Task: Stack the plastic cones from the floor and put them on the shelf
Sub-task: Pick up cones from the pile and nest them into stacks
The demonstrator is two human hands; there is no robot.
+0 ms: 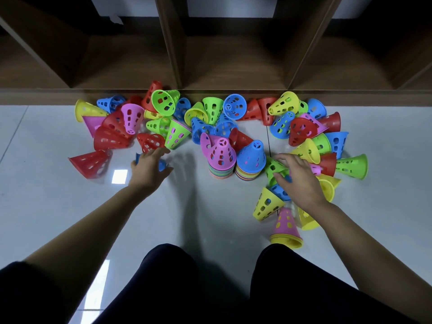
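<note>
Several perforated plastic cones in red, blue, green, yellow and pink lie scattered on the grey floor before a wooden shelf (pixel 224 66). Two upright stacks stand in the middle: one topped by a pink cone (pixel 221 157), one by a blue cone (pixel 251 160). My left hand (pixel 149 167) grips a blue cone (pixel 162 165) just below a red cone (pixel 150 141). My right hand (pixel 297 178) reaches over a green cone (pixel 273 168) and holds a blue cone (pixel 288 178), mostly hidden under the fingers.
A short yellow stack topped by a pink cone (pixel 286 228) leans near my right knee. A yellow cone (pixel 266 204) lies beside it. A lone red cone (pixel 91 163) lies at the left. My dark-clothed knees (pixel 210 288) fill the bottom. The shelf compartments are dark.
</note>
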